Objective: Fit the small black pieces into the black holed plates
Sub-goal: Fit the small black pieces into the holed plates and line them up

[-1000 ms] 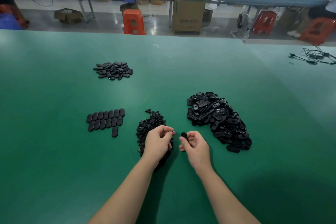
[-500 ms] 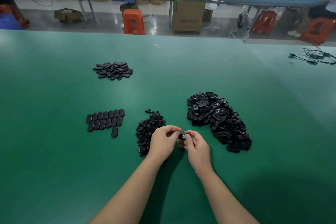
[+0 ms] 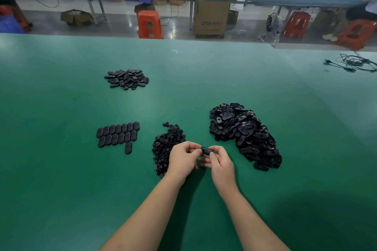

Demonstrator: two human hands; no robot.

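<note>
My left hand (image 3: 182, 159) and my right hand (image 3: 219, 162) meet just above the green table (image 3: 61, 189). Between their fingertips sits one black holed plate (image 3: 207, 151), pinched from both sides. Whether a small piece is under my left fingertips I cannot tell. A heap of small black pieces (image 3: 164, 144) lies directly beyond my left hand, partly hidden by it. To the right a big heap of black holed plates (image 3: 244, 134) spreads out. Left of the hands, oval plates are laid in two neat rows (image 3: 118, 134), with one more below them.
A smaller loose pile of black parts (image 3: 127, 79) lies at the far left of the table. Black cables (image 3: 355, 63) rest near the far right edge. Beyond the table stand orange stools (image 3: 150, 24), a cardboard box (image 3: 211, 18) and a long workbench.
My hands, apart a second ago with the right one holding the plate, have come together. Both now pinch the plate, held slightly higher than before.
</note>
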